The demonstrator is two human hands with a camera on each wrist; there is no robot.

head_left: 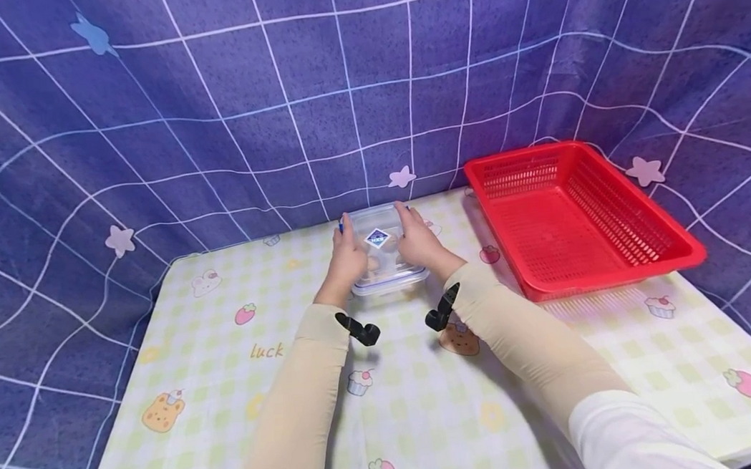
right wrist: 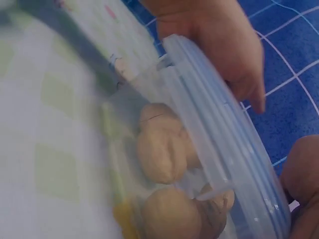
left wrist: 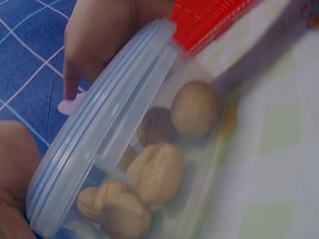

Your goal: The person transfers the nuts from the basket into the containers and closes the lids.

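Note:
A clear plastic food container [head_left: 388, 289] with a lid [head_left: 381, 220] stands at the back of the table. Several walnuts [left wrist: 155, 174] show through its wall in both wrist views. At the container's left edge, my left hand [head_left: 346, 261] grips it, with the thumb over the lid. My right hand [head_left: 422, 242] holds the opposite edge in much the same way, its index finger pointing toward the far side. A blue and white diamond label [head_left: 378, 238] lies between the hands. Fingers along the container's outer sides are mostly hidden.
To the right of the container sits a red plastic basket [head_left: 575, 229] with slotted walls. A checked tablecloth [head_left: 215, 359] printed with cartoon figures covers the table. Behind it hangs a blue curtain [head_left: 228, 150] with a grid of pale lines.

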